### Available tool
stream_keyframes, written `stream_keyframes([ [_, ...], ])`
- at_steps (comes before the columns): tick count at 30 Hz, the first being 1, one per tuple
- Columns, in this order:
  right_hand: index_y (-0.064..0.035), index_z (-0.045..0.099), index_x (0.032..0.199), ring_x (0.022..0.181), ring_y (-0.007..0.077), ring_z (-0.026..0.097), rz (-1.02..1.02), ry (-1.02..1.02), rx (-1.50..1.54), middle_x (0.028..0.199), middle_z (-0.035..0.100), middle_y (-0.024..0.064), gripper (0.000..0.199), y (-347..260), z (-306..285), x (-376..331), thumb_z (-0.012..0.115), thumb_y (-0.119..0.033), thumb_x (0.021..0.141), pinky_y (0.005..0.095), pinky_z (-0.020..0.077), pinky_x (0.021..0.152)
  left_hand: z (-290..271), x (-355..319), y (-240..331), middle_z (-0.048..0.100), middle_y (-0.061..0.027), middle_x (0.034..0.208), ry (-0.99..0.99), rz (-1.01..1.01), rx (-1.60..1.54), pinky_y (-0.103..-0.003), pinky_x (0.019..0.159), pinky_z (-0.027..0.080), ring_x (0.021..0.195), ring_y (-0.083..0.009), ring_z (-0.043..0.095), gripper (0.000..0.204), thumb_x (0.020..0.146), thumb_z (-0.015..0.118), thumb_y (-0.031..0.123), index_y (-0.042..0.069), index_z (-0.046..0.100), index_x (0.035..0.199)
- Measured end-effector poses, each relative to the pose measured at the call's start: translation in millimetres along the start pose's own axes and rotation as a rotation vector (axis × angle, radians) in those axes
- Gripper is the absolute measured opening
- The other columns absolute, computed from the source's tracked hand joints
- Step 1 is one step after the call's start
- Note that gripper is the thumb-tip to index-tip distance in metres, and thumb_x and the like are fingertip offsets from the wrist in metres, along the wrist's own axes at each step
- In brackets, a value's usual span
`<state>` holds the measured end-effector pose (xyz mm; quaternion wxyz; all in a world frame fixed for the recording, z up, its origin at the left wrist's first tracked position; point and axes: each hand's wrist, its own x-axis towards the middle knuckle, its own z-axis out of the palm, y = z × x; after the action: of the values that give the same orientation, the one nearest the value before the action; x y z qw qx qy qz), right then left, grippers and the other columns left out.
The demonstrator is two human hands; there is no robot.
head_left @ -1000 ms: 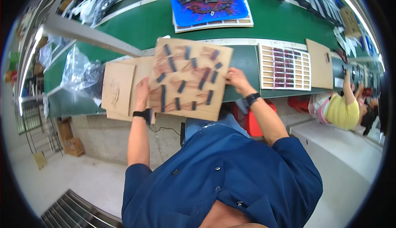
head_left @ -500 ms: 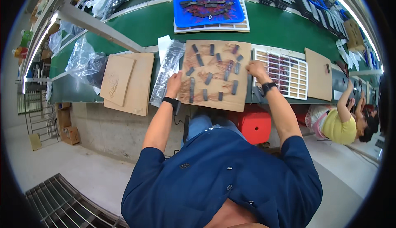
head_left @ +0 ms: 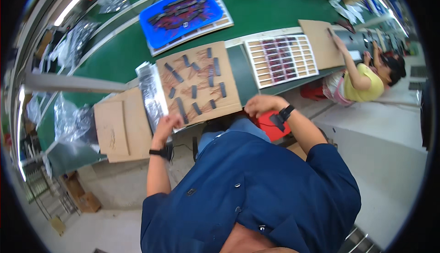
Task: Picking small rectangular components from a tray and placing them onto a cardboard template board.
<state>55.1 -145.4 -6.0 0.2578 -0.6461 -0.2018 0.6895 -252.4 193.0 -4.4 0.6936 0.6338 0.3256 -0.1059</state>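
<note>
A cardboard sheet (head_left: 229,95) lies on the bench in front of me, with several dark strip-shaped pieces (head_left: 194,91) trailing thin reddish wires on it. My left hand (head_left: 168,125) is at the sheet's near left corner, its fingertips overlapping the edge; motion smears them, so their grip is unclear. Just off the near right corner is my right hand (head_left: 263,104), fingers curled in, with nothing visible in them. A white gridded tray (head_left: 256,65) to the right has rows of similar dark red wired parts. Beyond the sheet, a blue tray (head_left: 151,33) holds more wired strips.
Silvery plastic packaging (head_left: 150,90) and stacked cardboard (head_left: 107,115) lie left of the sheet, below a metal frame bar (head_left: 73,82). A red stool (head_left: 274,128) stands under the bench edge. At right, a person in yellow (head_left: 360,86) reaches over another cardboard sheet (head_left: 316,38).
My view has turned, so the bench appears tilted. Both hands have slid from the sheet's sides toward its near corners; the right one has come away from the edge.
</note>
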Motion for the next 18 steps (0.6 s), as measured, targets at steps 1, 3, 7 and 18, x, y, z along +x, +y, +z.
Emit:
stream_keyframes([
  [1, -0.0028, 0.069, 0.108, 0.082, 0.0237, 0.070, -0.018, 0.024, -0.337, 0.096, 0.073, 0.0139, 0.030, 34, 6, 5, 0.062, -0.022, 0.087, 0.0358, 0.0567, 0.069, 15, -5, -7, 0.070, -0.0022, 0.080, -0.167, -0.061, -0.054, -0.025, 0.063, 0.048, 0.068, -0.0085, 0.060, 0.025, 0.097, 0.059, 0.025, 0.004, 0.069, 0.086],
  [3, -0.0042, 0.072, 0.103, 0.085, 0.0324, 0.070, -0.003, 0.131, -0.748, 0.097, 0.072, 0.0175, 0.031, 86, 22, 10, 0.062, -0.023, 0.080, 0.0402, 0.0563, 0.074, 37, -8, -31, 0.070, -0.0039, 0.082, -0.415, -0.177, -0.037, -0.026, 0.068, 0.051, 0.073, -0.0104, 0.064, 0.023, 0.096, 0.061, 0.024, 0.004, 0.069, 0.089],
  [7, -0.0066, 0.072, 0.101, 0.092, 0.0365, 0.067, -0.033, 0.133, -0.750, 0.099, 0.072, 0.0169, 0.031, 125, 46, 19, 0.062, -0.026, 0.079, 0.0446, 0.0527, 0.082, 69, 6, -123, 0.073, -0.0113, 0.095, -0.518, -0.267, 0.345, -0.031, 0.076, 0.054, 0.086, -0.0194, 0.070, 0.026, 0.091, 0.066, 0.024, 0.000, 0.068, 0.103],
  [18, -0.0019, 0.074, 0.092, 0.091, 0.0354, 0.068, 0.025, 0.014, -0.853, 0.096, 0.072, 0.0190, 0.031, 98, 10, 46, 0.059, -0.025, 0.078, 0.0434, 0.0518, 0.081, 137, 35, -152, 0.068, -0.0196, 0.117, -0.296, -0.233, 0.599, -0.037, 0.094, 0.051, 0.110, -0.0325, 0.065, 0.048, 0.080, 0.068, 0.021, 0.001, 0.064, 0.124],
])
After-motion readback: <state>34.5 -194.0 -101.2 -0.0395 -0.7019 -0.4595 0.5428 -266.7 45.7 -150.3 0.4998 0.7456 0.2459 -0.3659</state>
